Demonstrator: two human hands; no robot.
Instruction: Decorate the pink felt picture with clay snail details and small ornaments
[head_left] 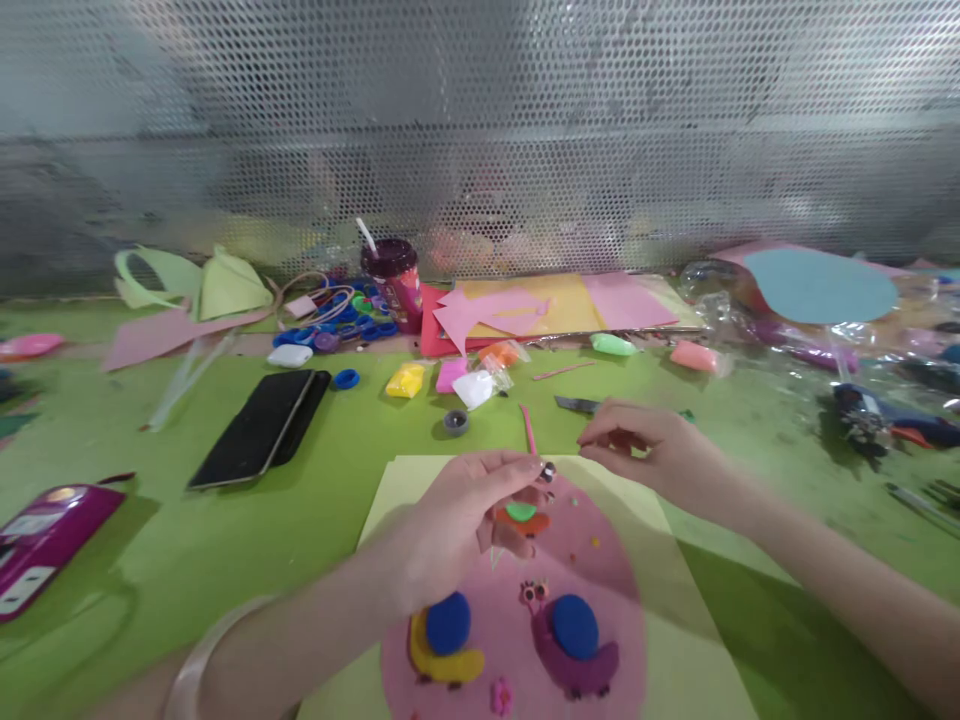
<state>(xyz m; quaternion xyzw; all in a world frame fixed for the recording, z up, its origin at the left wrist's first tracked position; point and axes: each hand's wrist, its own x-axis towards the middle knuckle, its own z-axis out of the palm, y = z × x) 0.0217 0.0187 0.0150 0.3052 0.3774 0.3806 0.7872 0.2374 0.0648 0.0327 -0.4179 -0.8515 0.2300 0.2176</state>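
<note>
A yellow sheet (690,640) lies on the green table (255,560) at its near edge, and on it a pink round (615,560) carries clay figures. The left hand (480,500) reaches over the round's far left edge, thumb and forefinger seemingly pinching a tiny part; the right hand (652,450) hovers by the sheet's far edge, fingertips drawn together, though whether they grip anything cannot be told. A purple figure (574,675) sits toward the round's near right edge, a yellow figure (450,665) toward its near left, and an orange figure (531,525), partly hidden by the left hand, toward its far edge. Smallest is the black-and-white piece (549,471) at the left thumb tip. The step appears to be fine detailing; such a part would call for a light pinch and steady placing.
</note>
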